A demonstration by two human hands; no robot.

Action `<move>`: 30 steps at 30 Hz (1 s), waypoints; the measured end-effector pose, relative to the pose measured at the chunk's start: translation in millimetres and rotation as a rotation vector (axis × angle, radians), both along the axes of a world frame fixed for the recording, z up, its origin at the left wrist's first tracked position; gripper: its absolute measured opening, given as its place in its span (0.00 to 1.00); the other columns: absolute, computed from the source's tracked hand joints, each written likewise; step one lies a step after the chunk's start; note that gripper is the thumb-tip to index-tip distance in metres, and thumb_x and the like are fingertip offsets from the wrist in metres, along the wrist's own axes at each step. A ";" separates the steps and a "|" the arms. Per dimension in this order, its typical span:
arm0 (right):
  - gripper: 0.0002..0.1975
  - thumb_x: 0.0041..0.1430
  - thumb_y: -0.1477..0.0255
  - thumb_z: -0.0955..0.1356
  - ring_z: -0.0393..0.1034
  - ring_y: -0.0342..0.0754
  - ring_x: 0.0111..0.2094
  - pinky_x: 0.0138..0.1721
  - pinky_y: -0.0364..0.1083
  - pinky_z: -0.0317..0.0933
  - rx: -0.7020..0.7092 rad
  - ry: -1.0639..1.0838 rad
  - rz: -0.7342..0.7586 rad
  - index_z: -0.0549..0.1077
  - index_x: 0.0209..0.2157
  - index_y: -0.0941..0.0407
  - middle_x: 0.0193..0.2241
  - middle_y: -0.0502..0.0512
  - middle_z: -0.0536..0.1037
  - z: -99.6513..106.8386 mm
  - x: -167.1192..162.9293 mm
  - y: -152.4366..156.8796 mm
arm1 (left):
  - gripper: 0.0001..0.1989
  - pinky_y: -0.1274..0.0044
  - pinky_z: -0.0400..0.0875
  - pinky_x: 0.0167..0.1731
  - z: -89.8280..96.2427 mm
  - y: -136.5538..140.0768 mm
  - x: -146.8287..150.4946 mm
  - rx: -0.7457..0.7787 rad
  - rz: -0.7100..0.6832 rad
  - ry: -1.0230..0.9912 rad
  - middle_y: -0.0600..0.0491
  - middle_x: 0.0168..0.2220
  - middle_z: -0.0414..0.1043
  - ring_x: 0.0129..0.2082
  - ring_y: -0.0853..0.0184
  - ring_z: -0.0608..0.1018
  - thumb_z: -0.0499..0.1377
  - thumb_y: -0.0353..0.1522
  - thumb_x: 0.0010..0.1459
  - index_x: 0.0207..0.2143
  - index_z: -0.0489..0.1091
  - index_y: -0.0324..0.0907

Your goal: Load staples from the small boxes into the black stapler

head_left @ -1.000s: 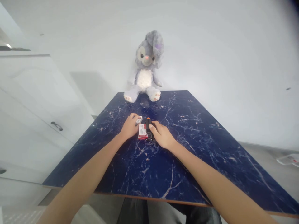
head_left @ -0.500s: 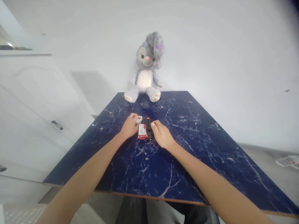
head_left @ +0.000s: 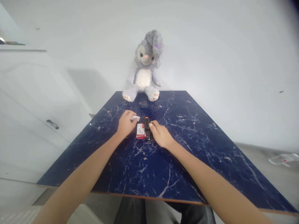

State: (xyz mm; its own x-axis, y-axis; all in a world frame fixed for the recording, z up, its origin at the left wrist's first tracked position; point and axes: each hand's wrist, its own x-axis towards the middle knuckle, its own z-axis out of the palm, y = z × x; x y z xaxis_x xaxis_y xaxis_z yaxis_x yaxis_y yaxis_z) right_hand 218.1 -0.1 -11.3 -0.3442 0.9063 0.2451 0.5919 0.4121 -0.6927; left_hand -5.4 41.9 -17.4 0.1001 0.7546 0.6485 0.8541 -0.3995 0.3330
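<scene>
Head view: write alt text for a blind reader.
A person's left hand grips a small white box; the right hand is close beside an orange-tipped black object. A red-and-white box lies next to that object on a blue marbled table, and a gray plush toy sits at the far edge.

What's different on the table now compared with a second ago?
The left hand and the small white box between its thumb and fingers have shifted slightly left, away from the red-and-white box. The right hand has eased right: its thumb, earlier over the black orange-tipped item, now sits by its right edge. That item, the red-and-white box and the plush toy stayed put.
</scene>
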 end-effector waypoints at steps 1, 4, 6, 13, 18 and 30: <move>0.20 0.74 0.59 0.53 0.73 0.50 0.36 0.38 0.44 0.58 -0.003 -0.004 -0.001 0.68 0.50 0.56 0.34 0.57 0.78 0.4 0.0 -0.2 | 0.08 0.70 0.70 0.50 2.8 -1.0 0.3 0.037 0.021 -0.024 0.50 0.45 0.72 0.48 0.61 0.75 0.58 0.29 0.58 0.41 0.71 0.44; 0.20 0.74 0.59 0.53 0.73 0.50 0.35 0.38 0.45 0.58 -0.010 -0.006 0.005 0.68 0.50 0.56 0.34 0.57 0.78 1.0 0.4 -0.4 | 0.08 0.70 0.68 0.52 8.3 -3.4 1.2 0.107 0.051 -0.064 0.50 0.44 0.72 0.48 0.61 0.75 0.57 0.29 0.59 0.41 0.71 0.44; 0.20 0.74 0.59 0.53 0.73 0.50 0.35 0.38 0.44 0.58 -0.011 -0.001 0.009 0.68 0.50 0.55 0.35 0.57 0.78 0.7 0.5 -0.2 | 0.08 0.70 0.68 0.51 9.2 -5.0 2.7 0.108 0.056 -0.060 0.50 0.44 0.73 0.48 0.60 0.75 0.58 0.29 0.58 0.41 0.71 0.43; 0.21 0.74 0.59 0.53 0.73 0.50 0.35 0.38 0.44 0.58 -0.003 -0.006 0.009 0.68 0.50 0.55 0.35 0.57 0.78 -1.8 0.2 0.8 | 0.11 0.70 0.69 0.48 6.7 -9.4 9.6 0.042 0.034 -0.032 0.51 0.44 0.74 0.46 0.60 0.75 0.58 0.31 0.58 0.44 0.71 0.44; 0.21 0.74 0.58 0.53 0.73 0.49 0.35 0.38 0.44 0.58 -0.005 0.000 0.013 0.68 0.50 0.55 0.35 0.57 0.78 -3.2 1.1 1.7 | 0.11 0.70 0.68 0.49 5.6 -9.0 11.0 -0.011 0.023 -0.020 0.51 0.45 0.75 0.46 0.60 0.76 0.59 0.32 0.58 0.45 0.71 0.44; 0.20 0.74 0.59 0.53 0.74 0.50 0.38 0.40 0.45 0.59 -0.010 0.002 0.026 0.68 0.50 0.55 0.37 0.58 0.79 -2.4 1.3 1.9 | 0.13 0.70 0.69 0.51 2.4 -6.1 11.8 -0.038 -0.020 -0.047 0.51 0.46 0.74 0.48 0.60 0.76 0.58 0.30 0.59 0.47 0.70 0.45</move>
